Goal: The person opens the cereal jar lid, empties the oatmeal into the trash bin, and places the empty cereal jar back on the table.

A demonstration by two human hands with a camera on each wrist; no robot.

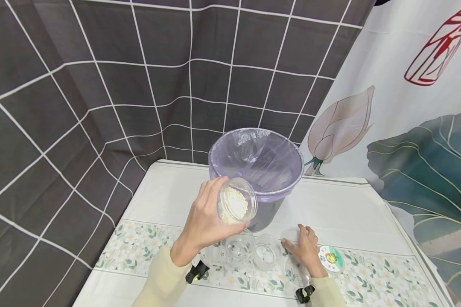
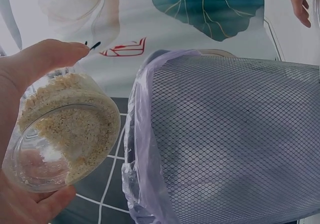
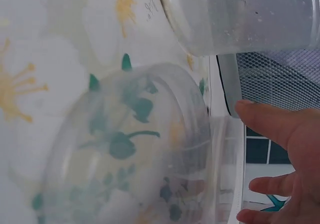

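Observation:
My left hand (image 1: 205, 215) grips a clear plastic jar (image 1: 249, 187), tilted in front of the bin's near rim. Pale, crumbly grains (image 2: 80, 139) lie inside, heaped along one side of the jar. My right hand (image 1: 305, 247) is low over the table, its fingers loosely bent and holding nothing. Close by it are clear round lids (image 3: 125, 149); whether the fingers touch one I cannot tell. Behind the jar stands a mesh bin (image 2: 240, 134) lined with a purple plastic bag (image 1: 253, 157).
Two clear plastic jars (image 1: 266, 252) stand between my hands on the flowered table cover (image 1: 384, 277). Right of my right hand lies a round lid with a green and white label (image 1: 331, 259). A dark checked curtain (image 1: 176, 81) hangs behind the table.

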